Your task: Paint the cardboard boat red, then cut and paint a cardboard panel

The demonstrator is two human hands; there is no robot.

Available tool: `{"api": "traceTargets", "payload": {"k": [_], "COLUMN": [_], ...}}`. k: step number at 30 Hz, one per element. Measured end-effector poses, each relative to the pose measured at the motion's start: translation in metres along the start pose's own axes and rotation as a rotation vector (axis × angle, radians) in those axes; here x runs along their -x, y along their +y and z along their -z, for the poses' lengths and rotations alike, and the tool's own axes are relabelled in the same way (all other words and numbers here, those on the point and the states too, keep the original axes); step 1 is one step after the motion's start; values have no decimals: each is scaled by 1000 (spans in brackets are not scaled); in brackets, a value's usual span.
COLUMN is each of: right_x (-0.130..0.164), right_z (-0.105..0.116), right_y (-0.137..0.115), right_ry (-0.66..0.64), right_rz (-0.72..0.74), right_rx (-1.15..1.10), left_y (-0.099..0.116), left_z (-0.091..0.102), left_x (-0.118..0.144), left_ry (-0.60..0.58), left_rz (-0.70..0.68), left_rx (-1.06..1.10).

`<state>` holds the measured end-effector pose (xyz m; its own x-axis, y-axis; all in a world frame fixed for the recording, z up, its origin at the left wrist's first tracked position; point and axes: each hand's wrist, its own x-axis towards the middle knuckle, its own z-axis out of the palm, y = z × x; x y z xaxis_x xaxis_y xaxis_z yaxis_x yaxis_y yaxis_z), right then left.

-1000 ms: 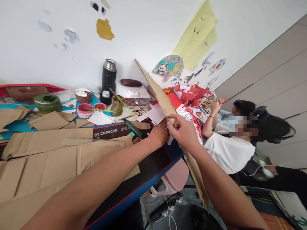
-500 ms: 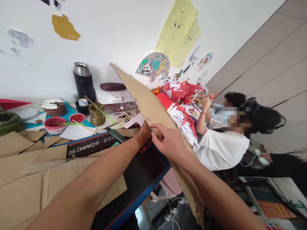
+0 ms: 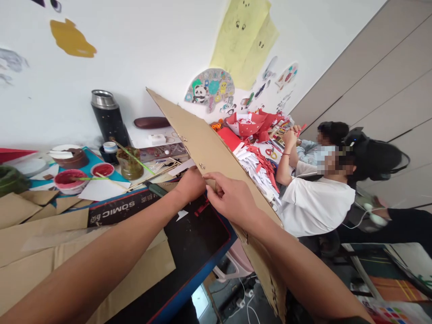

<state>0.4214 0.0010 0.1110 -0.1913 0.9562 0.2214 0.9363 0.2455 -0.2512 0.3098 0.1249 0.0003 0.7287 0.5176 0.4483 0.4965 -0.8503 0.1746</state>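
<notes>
Long brown corrugated cardboard strip (image 3: 189, 135) held tilted on edge above the table edge: left hand (image 3: 191, 183) closed on its near face, right hand (image 3: 232, 202) pinching the edge just beside it. Step in hand appears to be steadying the strip. Next move likely calls for a firm two-handed grip, clear of the black mat (image 3: 202, 234) below the hands.

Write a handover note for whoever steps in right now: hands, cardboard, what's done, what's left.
Left hand: gripping the cardboard sheet at its near edge, from behind.
Right hand: pinching the same edge, fingers on the front face.
The sheet stands tilted over the table's right end, its lower part hanging past the table edge.
Flat cardboard pieces lie on the table to the left; paint bowls and a flask stand behind.
Done: sheet is lifted and held.
Left: nothing set down yet.
</notes>
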Motion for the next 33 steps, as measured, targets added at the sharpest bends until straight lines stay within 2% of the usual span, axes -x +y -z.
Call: {"api": "traceTargets", "payload": {"k": [4, 8, 12, 14, 19, 22, 27, 30, 33], "right_x": [-1, 0, 0, -1, -2, -1, 0, 1, 8], "right_z": [-5, -10, -17, -21, -36, -53, -81, -93, -102], "right_y": [1, 1, -2, -4, -9, -9, -4, -1, -3], "right_ry": [-6, -2, -60, -99, -181, -207, -238, -253, -183], "right_rz": [15, 18, 10, 9, -7, -9, 3, -32, -99], "right_rx": [-15, -21, -2, 28, 100, 115, 69, -17, -222], "left_y": [21, 39, 33, 26, 14, 13, 13, 10, 3], "left_z": [30, 70, 99, 104, 113, 124, 142, 143, 137], "left_x": [44, 94, 153, 184, 244, 262, 276, 283, 293], "left_ry": [-95, 3, 49, 125, 139, 157, 195, 192, 234], "left_rz": [-107, -248, -213, -185, -140, -152, -116, -76, -42], "left_rx": [-57, -288, -351, -378, -451, -472, -465, -473, -453]}}
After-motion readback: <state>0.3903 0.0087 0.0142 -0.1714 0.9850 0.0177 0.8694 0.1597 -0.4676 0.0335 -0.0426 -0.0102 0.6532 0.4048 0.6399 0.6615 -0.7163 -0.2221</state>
